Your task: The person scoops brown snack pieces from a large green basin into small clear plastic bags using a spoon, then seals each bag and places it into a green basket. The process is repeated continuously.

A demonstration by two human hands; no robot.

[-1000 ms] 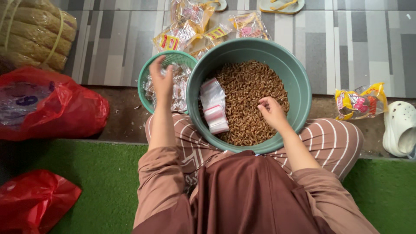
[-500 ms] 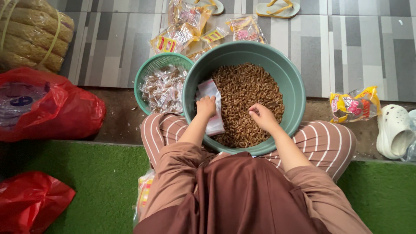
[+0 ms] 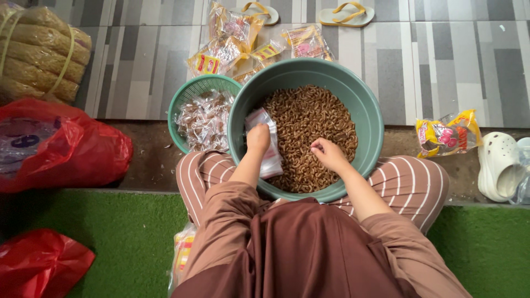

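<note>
The left hand [image 3: 258, 138] has come back from the small green basket [image 3: 185, 96] into the large green basin [image 3: 364, 94], fingers grasping the stack of small clear bags [image 3: 271, 160]; the right hand [image 3: 328, 154] pinches brown curled snacks [image 3: 309, 116], suggesting another bag is about to be filled.

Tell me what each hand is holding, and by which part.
The left hand grips the stack of small clear bags at its upper end. The right hand rests on the brown snacks in the big basin, fingers pinched; what it holds cannot be told.

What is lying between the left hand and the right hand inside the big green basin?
In the head view, only brown curled snacks lie between the left hand and the right hand in the big green basin.
</note>
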